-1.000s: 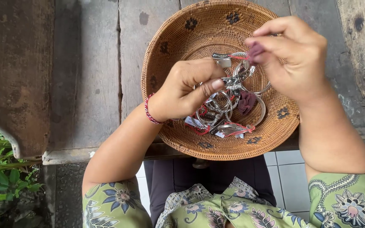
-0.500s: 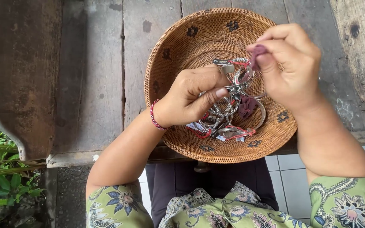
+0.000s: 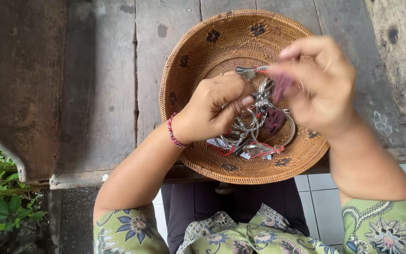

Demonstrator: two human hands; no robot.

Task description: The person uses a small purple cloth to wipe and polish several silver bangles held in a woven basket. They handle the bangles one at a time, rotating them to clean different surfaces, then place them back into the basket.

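A round woven basket [image 3: 203,51] with dark flower marks rests on a weathered wooden table [image 3: 99,89]. Inside it lies a heap of silver bracelets [image 3: 254,136] with red strings and small tags. My left hand [image 3: 212,110] pinches one silver bracelet [image 3: 252,75] above the heap, a red cord bracelet on its wrist. My right hand [image 3: 318,84], blurred by motion, holds a small purple cloth [image 3: 283,87] against that bracelet. Another piece of purple cloth [image 3: 273,120] lies among the bracelets.
The table's front edge [image 3: 118,176] runs just under the basket, which overhangs it a little. White floor tiles [image 3: 316,197] show below on the right. Green plants [image 3: 1,197] grow at the lower left. A rough wooden beam [image 3: 405,61] runs along the right.
My right hand has shifted down and left over the bracelet with the cloth and is now blurred. The view has moved slightly; the left hand keeps its grip.
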